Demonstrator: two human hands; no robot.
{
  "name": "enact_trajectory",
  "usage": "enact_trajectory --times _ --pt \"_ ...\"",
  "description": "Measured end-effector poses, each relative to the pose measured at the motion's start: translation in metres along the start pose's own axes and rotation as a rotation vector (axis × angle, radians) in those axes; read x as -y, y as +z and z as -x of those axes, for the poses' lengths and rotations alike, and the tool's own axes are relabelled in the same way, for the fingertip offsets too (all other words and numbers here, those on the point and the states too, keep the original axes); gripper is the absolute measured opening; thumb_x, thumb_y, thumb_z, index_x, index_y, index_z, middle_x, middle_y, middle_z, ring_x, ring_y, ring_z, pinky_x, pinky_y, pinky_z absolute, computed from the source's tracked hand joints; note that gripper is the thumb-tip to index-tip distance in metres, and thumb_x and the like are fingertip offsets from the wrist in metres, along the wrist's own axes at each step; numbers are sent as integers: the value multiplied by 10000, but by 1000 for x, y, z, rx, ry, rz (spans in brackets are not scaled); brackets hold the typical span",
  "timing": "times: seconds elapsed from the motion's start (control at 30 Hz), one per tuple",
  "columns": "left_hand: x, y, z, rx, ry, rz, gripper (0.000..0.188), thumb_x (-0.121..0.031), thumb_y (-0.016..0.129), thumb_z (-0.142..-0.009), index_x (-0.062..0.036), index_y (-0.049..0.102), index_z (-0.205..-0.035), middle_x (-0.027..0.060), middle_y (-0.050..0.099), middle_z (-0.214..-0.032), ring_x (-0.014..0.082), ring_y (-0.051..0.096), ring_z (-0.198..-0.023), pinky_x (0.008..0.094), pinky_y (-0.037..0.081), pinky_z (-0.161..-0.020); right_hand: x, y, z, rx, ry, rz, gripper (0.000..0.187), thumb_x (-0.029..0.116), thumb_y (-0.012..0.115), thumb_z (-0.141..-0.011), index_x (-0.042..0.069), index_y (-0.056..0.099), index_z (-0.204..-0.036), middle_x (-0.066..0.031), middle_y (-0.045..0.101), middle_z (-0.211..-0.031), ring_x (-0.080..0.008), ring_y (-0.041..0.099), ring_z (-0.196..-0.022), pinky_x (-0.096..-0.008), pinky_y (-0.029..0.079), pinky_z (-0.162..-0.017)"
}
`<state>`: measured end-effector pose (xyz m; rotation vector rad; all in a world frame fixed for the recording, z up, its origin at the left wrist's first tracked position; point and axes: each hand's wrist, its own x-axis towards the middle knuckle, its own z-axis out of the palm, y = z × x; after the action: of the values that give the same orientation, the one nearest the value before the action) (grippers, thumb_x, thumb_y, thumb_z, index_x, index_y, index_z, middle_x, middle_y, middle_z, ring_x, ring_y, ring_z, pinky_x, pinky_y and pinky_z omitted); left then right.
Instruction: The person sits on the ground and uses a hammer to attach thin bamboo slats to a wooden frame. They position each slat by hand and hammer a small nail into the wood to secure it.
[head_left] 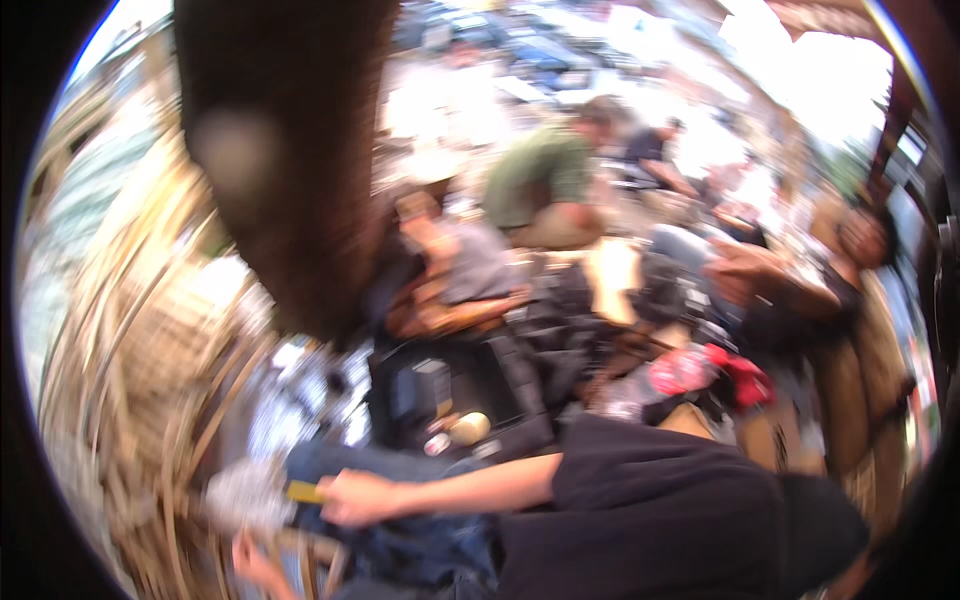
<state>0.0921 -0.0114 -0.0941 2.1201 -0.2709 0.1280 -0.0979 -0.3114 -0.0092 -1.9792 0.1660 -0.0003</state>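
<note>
Right hand (355, 497) clamped on yellow strip (305, 492), left hand (255, 560) blurred, grip unclear

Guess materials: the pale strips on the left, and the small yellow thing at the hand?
Heavy motion blur, so tentative. The pale strips: tan, matte, thin and curved, which suggests split cane or bamboo; wood is not ruled out. The yellow thing at the hand: flat, evenly coloured, looks like plastic, though the finish is unreadable. Whose hand this is, and its grip, cannot be told.
</note>
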Motion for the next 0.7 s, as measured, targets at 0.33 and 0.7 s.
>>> enact_trajectory --times 0.33,0.7 --pt "-66 27 7 -156 -72 60 159 -128 787 -829 4 769 -914 76 748 -775 87 626 -650 263 500 -635 10 -11 0 -4 166 18 269 232 689 -911 -22 602 -933 -194 642 -686 -288 664 -622 -401 499 -603" --pt "-62 32 15 -204 -148 112 137 -114 779 -834 -6 775 -919 81 758 -813 83 648 -682 250 509 -653 15 -12 -4 -1 130 106 231 208 692 -917 -9 611 -918 -126 570 -611 -168 531 -542 -351 434 -543"
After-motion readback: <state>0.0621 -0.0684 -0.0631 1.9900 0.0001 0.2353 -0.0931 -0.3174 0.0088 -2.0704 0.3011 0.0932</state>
